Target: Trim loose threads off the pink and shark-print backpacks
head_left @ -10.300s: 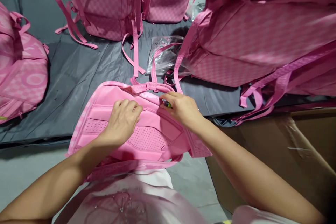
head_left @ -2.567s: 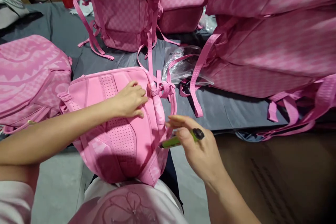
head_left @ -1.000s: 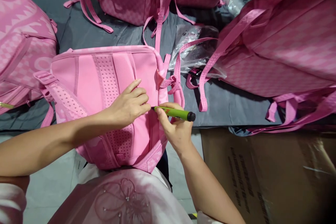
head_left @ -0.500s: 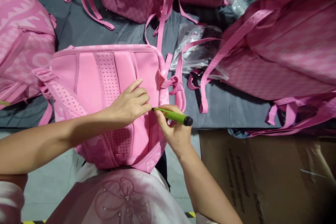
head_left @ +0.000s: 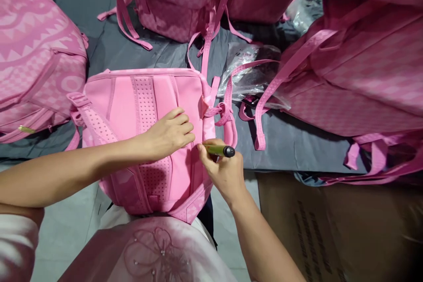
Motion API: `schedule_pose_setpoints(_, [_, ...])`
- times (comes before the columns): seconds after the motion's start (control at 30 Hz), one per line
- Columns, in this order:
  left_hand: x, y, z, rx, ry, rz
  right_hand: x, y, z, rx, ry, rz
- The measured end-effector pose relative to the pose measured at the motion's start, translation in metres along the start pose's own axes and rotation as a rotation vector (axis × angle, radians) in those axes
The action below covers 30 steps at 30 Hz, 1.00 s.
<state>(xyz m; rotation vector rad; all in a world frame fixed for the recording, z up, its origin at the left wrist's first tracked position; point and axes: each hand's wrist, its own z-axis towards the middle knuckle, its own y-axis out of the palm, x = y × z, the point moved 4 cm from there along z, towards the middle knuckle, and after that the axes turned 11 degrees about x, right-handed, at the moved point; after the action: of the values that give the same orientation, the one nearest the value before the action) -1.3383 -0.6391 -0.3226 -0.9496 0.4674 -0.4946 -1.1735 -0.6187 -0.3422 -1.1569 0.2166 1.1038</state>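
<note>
A pink backpack lies with its padded back panel facing up. A dotted mesh strip runs down the panel, and a strap crosses its left side. My left hand is closed on the panel, its fingers curled around a fold or seam; the fingertips are partly hidden. Just to its right, my right hand grips a green marker pen. The pen's black end points right toward me, and its other end is close to the panel beside my left fingers. Whether the tip touches the fabric I cannot tell.
More pink backpacks stand around: one at left, one at the back, a large one at right. A clear plastic bag and loose straps lie on the dark table cover. A cardboard box sits below the edge.
The whole view has shifted, so the scene sits lower and further right. My right hand has tilted the green marker so it shows more end-on. My left hand keeps its place on the panel.
</note>
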Motion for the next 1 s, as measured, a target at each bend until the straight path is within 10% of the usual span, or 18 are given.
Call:
schedule_pose_setpoints(0.27, [-0.028, -0.034, 0.026, -0.334, 0.069, 0.070, -0.034, -0.017, -0.032, 0.076, -0.278, 0.086])
schedule_pose_setpoints(0.53, [0.045, -0.159, 0.040, -0.187, -0.297, 0.135, -0.066, -0.076, -0.028, 0.378, -0.741, -0.033])
schedule_pose_setpoints(0.67, [0.070, -0.136, 0.022, -0.209, -0.449, 0.010, -0.060, -0.083, -0.016, 0.191, -0.936, -0.119])
schedule_pose_setpoints(0.8, [0.069, -0.098, 0.008, -0.240, -0.301, -0.235, -0.032, -0.063, -0.022, 0.115, -0.863, -0.122])
schedule_pose_setpoints(0.93, [0.039, -0.115, 0.018, 0.046, -0.334, 0.014, -0.024, -0.050, -0.026, 0.248, -0.694, 0.048])
schedule_pose_setpoints(1.0, [0.024, -0.112, 0.026, -0.046, -0.384, 0.107, -0.032, -0.039, -0.027, 0.269, -0.696, 0.094])
